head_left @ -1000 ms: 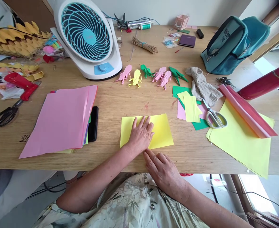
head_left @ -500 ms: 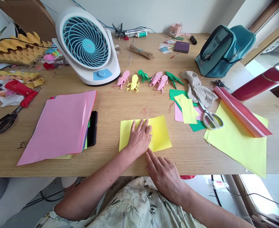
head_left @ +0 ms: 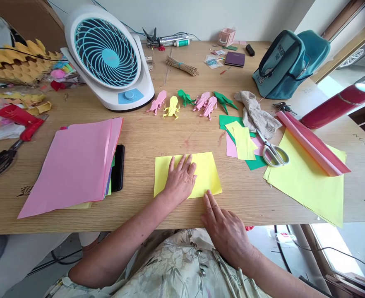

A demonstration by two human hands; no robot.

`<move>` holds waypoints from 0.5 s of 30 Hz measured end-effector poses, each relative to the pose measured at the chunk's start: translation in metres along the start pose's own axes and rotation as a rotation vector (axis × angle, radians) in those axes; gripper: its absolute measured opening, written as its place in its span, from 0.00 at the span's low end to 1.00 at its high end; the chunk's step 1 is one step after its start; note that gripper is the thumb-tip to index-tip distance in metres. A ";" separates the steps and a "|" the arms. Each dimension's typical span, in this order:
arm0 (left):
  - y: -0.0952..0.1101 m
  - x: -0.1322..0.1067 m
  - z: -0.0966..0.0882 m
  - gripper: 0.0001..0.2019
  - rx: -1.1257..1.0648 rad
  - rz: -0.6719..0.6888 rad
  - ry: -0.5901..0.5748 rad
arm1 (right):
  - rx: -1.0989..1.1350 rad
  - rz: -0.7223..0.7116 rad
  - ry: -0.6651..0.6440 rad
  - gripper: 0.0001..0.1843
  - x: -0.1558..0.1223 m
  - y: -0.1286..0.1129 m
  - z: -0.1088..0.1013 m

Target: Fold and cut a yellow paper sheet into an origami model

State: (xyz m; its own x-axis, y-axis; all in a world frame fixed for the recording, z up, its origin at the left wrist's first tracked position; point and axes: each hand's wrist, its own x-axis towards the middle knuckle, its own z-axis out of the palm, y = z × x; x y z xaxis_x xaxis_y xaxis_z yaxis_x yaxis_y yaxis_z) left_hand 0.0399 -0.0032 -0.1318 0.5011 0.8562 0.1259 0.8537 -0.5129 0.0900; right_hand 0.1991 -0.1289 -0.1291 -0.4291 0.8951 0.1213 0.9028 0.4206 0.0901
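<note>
A rectangular sheet of yellow paper (head_left: 205,167) lies on the table in front of me. My left hand (head_left: 180,179) rests flat on its middle with the fingers spread, holding nothing. On the paper's near edge, right of centre, press the outstretched index and middle fingertips of my right hand (head_left: 224,225); its other fingers are partly bent and it grasps nothing. Whether the sheet is doubled over along that edge I cannot tell. Beyond the paper stands a row of folded paper frogs: a yellow frog (head_left: 171,107), a green frog (head_left: 185,97) and several others.
Left of me lie a stack of pink paper (head_left: 77,161), a phone (head_left: 118,167) and black-handled scissors (head_left: 2,160). A fan (head_left: 108,58) stands behind. To the right are paper scraps (head_left: 243,142), white-handled scissors (head_left: 275,155), yellow sheets (head_left: 309,186), a red bottle (head_left: 337,105) and a teal bag (head_left: 282,70).
My right fingertips have slid rightward along the paper's near edge. The paper's right part, raised before, now lies flatter. My left hand stays on the sheet; the whole view has shifted slightly.
</note>
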 end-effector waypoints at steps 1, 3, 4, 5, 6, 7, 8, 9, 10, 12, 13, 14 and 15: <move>0.000 0.000 0.000 0.14 -0.001 0.000 0.001 | -0.002 0.018 0.003 0.26 -0.001 0.001 -0.001; 0.000 0.000 0.001 0.14 -0.003 0.001 0.006 | 0.013 0.013 0.020 0.27 0.000 0.002 -0.002; 0.000 0.000 0.001 0.14 -0.002 0.000 0.011 | 0.032 -0.018 0.028 0.28 0.002 0.002 -0.003; 0.000 0.000 0.001 0.14 0.000 -0.001 0.015 | 0.054 -0.063 0.033 0.28 0.004 0.001 -0.004; 0.000 0.000 0.002 0.14 0.002 -0.001 0.018 | 0.074 -0.109 0.037 0.28 0.007 -0.001 -0.004; 0.000 0.000 0.002 0.14 0.005 -0.002 0.020 | 0.087 -0.146 0.036 0.28 0.009 -0.003 -0.004; 0.000 0.000 0.003 0.14 0.008 -0.004 0.022 | 0.088 -0.170 0.034 0.27 0.012 -0.004 -0.004; 0.000 0.000 0.003 0.14 0.009 -0.004 0.023 | 0.078 -0.177 0.029 0.27 0.014 -0.004 -0.004; 0.000 0.000 0.003 0.15 0.008 -0.003 0.024 | 0.062 -0.169 0.023 0.27 0.014 -0.004 -0.004; 0.000 0.000 0.002 0.15 0.002 -0.001 0.024 | 0.039 -0.137 0.016 0.26 0.013 0.000 -0.002; 0.000 0.000 0.001 0.15 -0.003 -0.001 0.023 | 0.037 -0.114 0.018 0.27 0.010 0.003 -0.001; 0.000 0.000 0.001 0.15 -0.007 -0.001 0.019 | 0.037 -0.085 0.022 0.27 0.007 0.007 0.000; 0.000 0.000 0.000 0.15 -0.010 -0.001 0.013 | 0.032 -0.054 0.028 0.28 0.003 0.011 0.001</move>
State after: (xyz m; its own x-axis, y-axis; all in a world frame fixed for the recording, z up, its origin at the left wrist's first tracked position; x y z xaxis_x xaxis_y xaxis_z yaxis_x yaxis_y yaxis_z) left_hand 0.0400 -0.0037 -0.1317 0.4980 0.8560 0.1388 0.8529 -0.5124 0.1003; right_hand 0.2078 -0.1212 -0.1286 -0.4777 0.8666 0.1447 0.8785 0.4733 0.0653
